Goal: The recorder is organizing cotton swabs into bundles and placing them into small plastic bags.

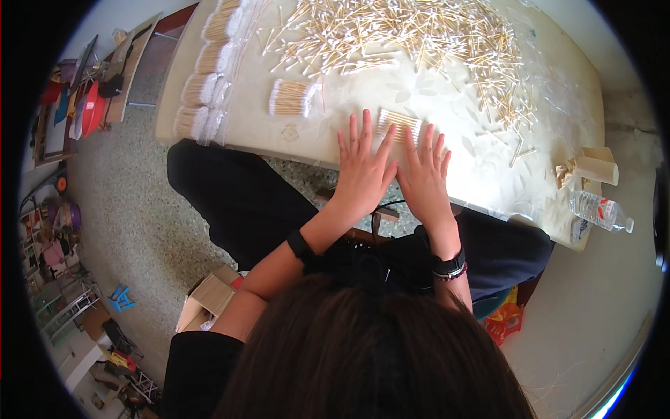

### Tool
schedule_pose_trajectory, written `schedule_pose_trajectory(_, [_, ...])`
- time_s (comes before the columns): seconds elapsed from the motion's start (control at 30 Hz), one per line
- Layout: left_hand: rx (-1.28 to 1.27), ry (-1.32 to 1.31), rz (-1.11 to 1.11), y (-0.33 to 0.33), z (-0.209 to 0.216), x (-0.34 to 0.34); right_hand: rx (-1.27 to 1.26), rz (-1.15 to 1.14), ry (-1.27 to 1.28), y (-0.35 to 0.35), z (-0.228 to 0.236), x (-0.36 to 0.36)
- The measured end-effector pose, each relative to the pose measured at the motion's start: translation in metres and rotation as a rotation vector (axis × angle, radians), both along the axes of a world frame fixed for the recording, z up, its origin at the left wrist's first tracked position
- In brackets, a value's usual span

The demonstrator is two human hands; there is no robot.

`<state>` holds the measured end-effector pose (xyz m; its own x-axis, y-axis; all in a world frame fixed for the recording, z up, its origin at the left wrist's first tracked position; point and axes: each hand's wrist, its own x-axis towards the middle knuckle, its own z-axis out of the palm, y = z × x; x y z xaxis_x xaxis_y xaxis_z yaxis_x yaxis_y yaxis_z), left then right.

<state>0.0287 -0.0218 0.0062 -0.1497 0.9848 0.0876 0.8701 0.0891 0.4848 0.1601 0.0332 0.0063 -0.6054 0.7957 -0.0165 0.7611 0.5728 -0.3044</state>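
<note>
My left hand [363, 171] lies flat near the table's front edge, its fingers spread. Beside it my right hand [424, 171] is also flat with fingers apart, the two thumbs close together. Just beyond the fingertips sits a small row of cotton swabs [398, 123], side by side; fingers of both hands reach its near edge, and whether they press on it I cannot tell. To the left lies a larger bundle of cotton swabs [290, 98]. A big loose heap of cotton swabs [419, 31] spreads over the far part of the table.
Packed bags of cotton swabs [211, 66] line the table's left edge. Clear plastic film [555, 84] lies at the right. A plastic bottle [601, 211] and a cardboard roll [597, 166] are by the right corner. An open cardboard box [211, 297] stands on the floor.
</note>
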Motion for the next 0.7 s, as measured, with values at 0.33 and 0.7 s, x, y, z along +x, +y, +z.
schedule_pose_trajectory(0.33, [-0.009,0.026,-0.014,-0.0007,0.0019,-0.0005,-0.017,-0.002,-0.007,-0.0029,0.0042,-0.0002])
schedule_pose_trajectory(0.7, [0.032,-0.025,0.007,0.0037,-0.0021,0.0013,-0.031,0.008,-0.027,-0.0034,0.0096,0.0009])
